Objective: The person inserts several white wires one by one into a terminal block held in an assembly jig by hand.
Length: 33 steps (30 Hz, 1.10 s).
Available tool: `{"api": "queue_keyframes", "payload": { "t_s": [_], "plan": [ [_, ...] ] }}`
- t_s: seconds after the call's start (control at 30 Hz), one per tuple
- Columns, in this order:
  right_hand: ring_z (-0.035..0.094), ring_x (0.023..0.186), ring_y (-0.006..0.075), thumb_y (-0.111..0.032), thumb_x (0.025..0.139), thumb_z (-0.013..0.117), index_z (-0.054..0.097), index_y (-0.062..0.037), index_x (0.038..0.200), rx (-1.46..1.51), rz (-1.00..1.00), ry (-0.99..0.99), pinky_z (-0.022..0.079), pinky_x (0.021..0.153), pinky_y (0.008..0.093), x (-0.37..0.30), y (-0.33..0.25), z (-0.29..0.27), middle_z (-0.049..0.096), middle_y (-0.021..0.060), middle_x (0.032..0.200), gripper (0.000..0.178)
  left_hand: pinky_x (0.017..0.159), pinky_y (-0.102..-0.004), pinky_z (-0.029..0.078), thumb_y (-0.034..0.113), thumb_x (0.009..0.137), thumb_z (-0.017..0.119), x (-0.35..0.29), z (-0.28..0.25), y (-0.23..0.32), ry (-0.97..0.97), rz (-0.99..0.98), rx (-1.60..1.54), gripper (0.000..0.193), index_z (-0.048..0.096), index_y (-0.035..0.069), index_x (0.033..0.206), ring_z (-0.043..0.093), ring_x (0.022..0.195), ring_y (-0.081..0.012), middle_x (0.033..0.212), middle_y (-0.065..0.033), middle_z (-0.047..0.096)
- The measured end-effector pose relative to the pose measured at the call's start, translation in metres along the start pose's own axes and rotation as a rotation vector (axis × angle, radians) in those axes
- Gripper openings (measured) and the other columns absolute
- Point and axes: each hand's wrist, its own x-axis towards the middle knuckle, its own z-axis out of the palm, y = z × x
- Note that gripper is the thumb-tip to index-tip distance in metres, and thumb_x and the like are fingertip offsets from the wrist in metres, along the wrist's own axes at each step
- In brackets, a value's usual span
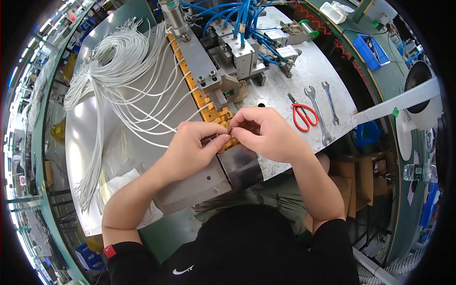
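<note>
the left hand (190, 146) and right hand (270, 135) meet over the near end of an orange strip (199, 98) on the desk (325, 69). their fingers bend inward, tips close together, and cover whatever lies between; i cannot tell whether they grasp anything. white cables (114, 71) lie bundled to the left, several of their ends reaching the strip, where a metal bar (198, 59) hides part of its far stretch. the left forearm partly covers a crumpled white sheet (121, 184). a fan (420, 83) at the right is blurred.

at the upper right, a blue tray (362, 51) holds long, thin items, too small to identify. a cardboard box (364, 178) stands below the desk, its inside dark and unclear. a blue bin (90, 258) sits at the lower left, its contents hard to make out.
</note>
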Motion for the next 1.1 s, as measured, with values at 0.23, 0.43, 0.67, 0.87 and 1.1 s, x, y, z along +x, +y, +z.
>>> {"api": "queue_keyframes", "payload": {
  "t_s": [0.23, 0.43, 0.67, 0.87, 1.1],
  "plan": [
    [0.053, 0.059, 0.0044, -0.005, 0.086, 0.060, 0.061, 0.0041, 0.090, -0.167, -0.077, 0.055, 0.043, 0.054, 0.0208, -0.005, -0.004, 0.004, 0.061, 0.0011, 0.070, 0.010, 0.058, -0.0238, 0.045, 0.005, 0.088, 0.061, 0.000, 0.001, -0.001, 0.000, 0.039, 0.095, 0.013, 0.066, -0.005, 0.093, 0.057, 0.063, -0.0085, 0.071, -0.0075, 0.064],
    [0.052, 0.059, 0.0046, -0.005, 0.086, 0.060, 0.062, 0.0033, 0.088, 0.216, 0.136, 0.000, 0.042, 0.054, 0.0205, 0.005, 0.004, 0.001, 0.061, 0.0011, 0.071, 0.009, 0.058, -0.0255, 0.045, 0.003, 0.086, 0.061, -0.003, 0.006, -0.003, 0.072, 0.138, 0.149, 0.011, 0.066, -0.005, 0.091, 0.057, 0.062, -0.0114, 0.072, -0.0088, 0.064],
    [0.052, 0.058, 0.0053, -0.006, 0.086, 0.059, 0.062, 0.0028, 0.084, 0.075, 0.041, -0.108, 0.042, 0.053, 0.0206, 0.002, 0.000, -0.004, 0.061, 0.0014, 0.070, 0.010, 0.059, -0.0271, 0.046, 0.003, 0.084, 0.063, -0.003, 0.002, -0.006, -0.019, 0.158, 0.073, 0.009, 0.064, -0.005, 0.088, 0.056, 0.062, -0.0136, 0.071, -0.0082, 0.063],
    [0.051, 0.057, 0.0052, -0.008, 0.085, 0.061, 0.062, 0.0025, 0.079, -0.231, -0.138, -0.126, 0.041, 0.052, 0.0208, 0.011, 0.016, -0.012, 0.060, 0.0017, 0.067, 0.012, 0.059, -0.0293, 0.046, 0.004, 0.083, 0.062, -0.001, 0.007, -0.006, 0.010, 0.196, 0.136, 0.008, 0.065, -0.002, 0.088, 0.058, 0.065, -0.0179, 0.073, -0.0082, 0.059],
    [0.049, 0.053, 0.0058, -0.013, 0.086, 0.061, 0.062, 0.0017, 0.078, 0.195, 0.294, -0.047, 0.037, 0.049, 0.0231, 0.019, 0.035, -0.025, 0.055, 0.0008, 0.061, 0.016, 0.062, -0.0341, 0.047, 0.004, 0.080, 0.065, 0.005, 0.001, -0.020, 0.129, 0.239, 0.527, 0.007, 0.064, 0.000, 0.086, 0.059, 0.069, -0.0282, 0.077, -0.0125, 0.059]
  ]
}}
